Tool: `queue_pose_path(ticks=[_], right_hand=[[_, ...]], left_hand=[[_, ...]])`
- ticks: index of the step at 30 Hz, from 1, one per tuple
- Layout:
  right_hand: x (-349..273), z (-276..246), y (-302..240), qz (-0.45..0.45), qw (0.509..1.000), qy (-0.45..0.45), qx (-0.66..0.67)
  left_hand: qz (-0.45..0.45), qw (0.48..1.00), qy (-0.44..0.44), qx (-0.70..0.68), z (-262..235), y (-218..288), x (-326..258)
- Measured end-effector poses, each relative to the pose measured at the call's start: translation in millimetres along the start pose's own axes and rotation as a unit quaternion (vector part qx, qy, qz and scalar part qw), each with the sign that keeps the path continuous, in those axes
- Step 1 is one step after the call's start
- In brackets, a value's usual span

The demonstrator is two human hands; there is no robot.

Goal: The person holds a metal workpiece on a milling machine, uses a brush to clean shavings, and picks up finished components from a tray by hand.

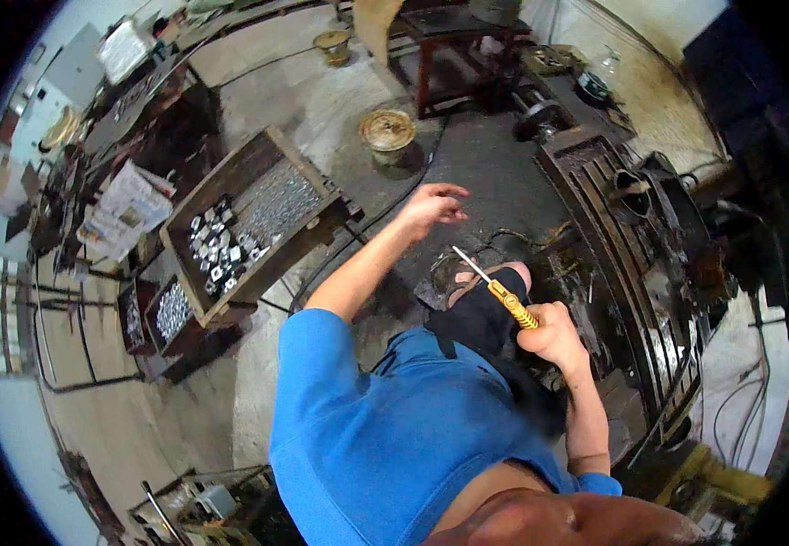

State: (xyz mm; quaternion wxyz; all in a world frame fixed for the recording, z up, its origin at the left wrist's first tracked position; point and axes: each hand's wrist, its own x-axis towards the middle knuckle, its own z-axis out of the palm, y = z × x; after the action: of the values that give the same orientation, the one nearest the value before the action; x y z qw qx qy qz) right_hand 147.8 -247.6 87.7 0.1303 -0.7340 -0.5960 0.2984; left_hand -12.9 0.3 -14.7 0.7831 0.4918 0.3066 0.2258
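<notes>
My right hand (551,338) is wrapped round the ridged end of a yellow tool (510,302). A long thin metal rod sticks out of its front and points up and left, toward the floor beyond my foot. Whether it is an air blow gun or a screwdriver I cannot tell. My left hand (433,207) hangs in the air over the dark floor, fingers apart and holding nothing. The rod's tip is below that hand and does not touch it. To the left of my left arm stands an open wooden crate (317,218) holding shiny metal blocks (217,250) and small grey pieces (276,200).
On my right is a machine with a slotted metal bed (606,237). Beside the crate sit smaller bins (174,314) of metal parts. A lidded bucket (387,132) stands ahead, near a cable (404,187) on the floor. Newspaper (131,209) lies at the left; a dark table (458,36) stands far ahead.
</notes>
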Motion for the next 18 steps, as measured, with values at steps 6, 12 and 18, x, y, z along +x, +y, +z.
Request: queue_pose_path(ticks=[6,12,18], right_hand=[[4.8,-5.9,-0.9,0.013,1.0,0.02,0.019],[1.4,0.9,16.0,0.021,0.999,0.024,0.026],[1.9,-2.0,6.5,0.019,0.999,0.013,0.023]], left_hand=[[0.103,0.881,0.271,0.374,-168.0,62.5,-122.9],[-0.157,0.624,0.481,0.596,-321.1,29.0,-236.0],[-0.197,0.575,0.43,0.668,-286.4,3.0,-250.8]])
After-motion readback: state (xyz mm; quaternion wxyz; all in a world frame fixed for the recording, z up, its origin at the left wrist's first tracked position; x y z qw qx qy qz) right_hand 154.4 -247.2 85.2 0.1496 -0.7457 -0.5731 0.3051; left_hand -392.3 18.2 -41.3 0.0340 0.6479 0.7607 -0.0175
